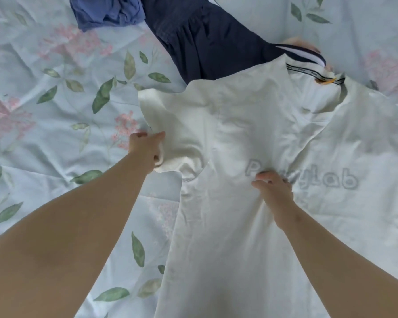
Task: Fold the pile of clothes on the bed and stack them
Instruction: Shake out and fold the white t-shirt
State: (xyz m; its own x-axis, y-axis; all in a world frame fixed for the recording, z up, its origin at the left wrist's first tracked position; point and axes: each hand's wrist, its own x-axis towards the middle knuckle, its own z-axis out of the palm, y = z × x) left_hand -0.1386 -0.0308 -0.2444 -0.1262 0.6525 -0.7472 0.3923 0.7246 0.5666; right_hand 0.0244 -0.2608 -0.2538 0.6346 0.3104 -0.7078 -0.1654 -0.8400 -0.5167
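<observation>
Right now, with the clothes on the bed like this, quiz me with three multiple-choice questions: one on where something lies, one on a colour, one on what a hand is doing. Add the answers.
1. Where does the navy garment lie?
A. beyond the white T-shirt, at its far edge
B. folded on its hem
C. under the person's forearm

2. What colour is the crumpled garment at far left?
A. red
B. blue
C. yellow

3. What is the left hand doing?
A. lying flat on the bedding
B. hanging free
C. gripping the shirt's sleeve

Answers: 1 A, it lies past the shirt's shoulder; 2 B, its folds are blue; 3 C, it curls round the sleeve's edge.
</observation>
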